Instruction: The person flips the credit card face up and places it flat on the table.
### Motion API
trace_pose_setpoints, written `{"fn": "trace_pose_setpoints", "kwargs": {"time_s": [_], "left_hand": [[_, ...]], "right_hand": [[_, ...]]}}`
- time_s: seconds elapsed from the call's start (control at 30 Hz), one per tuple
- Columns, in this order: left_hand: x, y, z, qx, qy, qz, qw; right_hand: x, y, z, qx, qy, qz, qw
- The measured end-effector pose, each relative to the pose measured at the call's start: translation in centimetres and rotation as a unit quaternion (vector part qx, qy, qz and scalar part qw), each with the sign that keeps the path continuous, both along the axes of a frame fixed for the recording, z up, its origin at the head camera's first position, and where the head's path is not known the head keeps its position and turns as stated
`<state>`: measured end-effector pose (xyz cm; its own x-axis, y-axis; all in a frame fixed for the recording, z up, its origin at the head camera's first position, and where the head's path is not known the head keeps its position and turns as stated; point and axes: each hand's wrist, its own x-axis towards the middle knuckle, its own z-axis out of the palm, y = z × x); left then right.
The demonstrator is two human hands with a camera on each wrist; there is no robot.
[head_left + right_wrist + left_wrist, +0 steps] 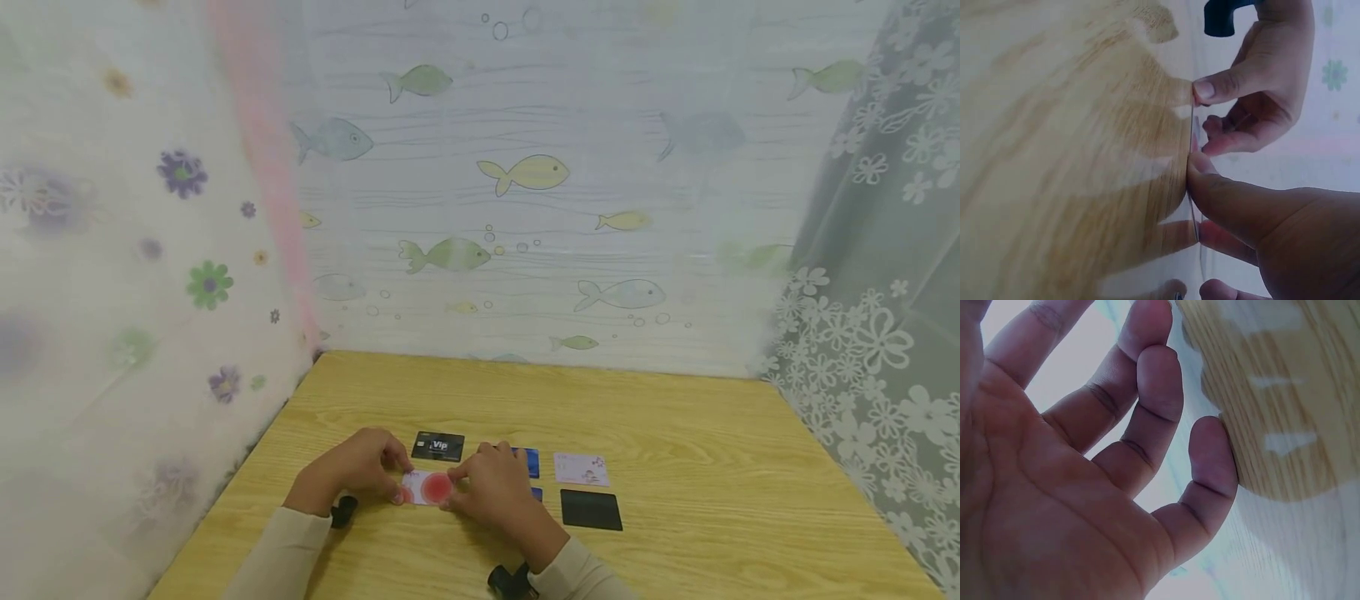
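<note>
A pink-and-white card [427, 488] with a red circle lies on the wooden table, between both hands in the head view. My left hand [352, 468] pinches its left end between thumb and forefinger. At the right end, thumb and forefinger of my right hand [497, 493] grip the card's near and far edges. Seen edge-on in the right wrist view, the card is a thin line at the fingertips. In the left wrist view the palm and curved fingers [1160, 381] show, while the card is out of sight.
Behind the pink-and-white card lies a black VIP card [438, 446]. Two blue cards [532, 462] are partly hidden by the right hand. Farther right are a pale card with a small drawing [581, 469] and a plain black card [591, 509]. Patterned curtains [525, 275] border the table.
</note>
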<state>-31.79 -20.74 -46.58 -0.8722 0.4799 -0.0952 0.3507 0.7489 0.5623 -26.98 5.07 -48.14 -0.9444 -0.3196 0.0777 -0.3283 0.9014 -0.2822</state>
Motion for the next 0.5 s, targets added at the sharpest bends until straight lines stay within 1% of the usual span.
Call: {"fn": "trace_pose_setpoints", "kwargs": {"time_s": [0.1,0.27,0.4,0.5], "left_hand": [[0.1,-0.1,0.0,-0.003,0.000,0.002,1.0000],[0.2,-0.1,0.0,-0.006,-0.002,-0.012,0.9999],[0.3,0.3,0.4,-0.011,-0.005,-0.017,0.9998],[0.4,1.0,1.0,-0.011,0.006,-0.023,0.9997]], "right_hand": [[0.0,-0.1,0.0,0.002,-0.002,0.001,1.000],[-0.1,0.1,0.0,0.009,-0.005,0.013,1.000],[-0.3,0.7,0.6,0.016,0.015,0.026,0.999],[-0.3,1.2,1.3,0.017,0.033,0.032,0.999]]}}
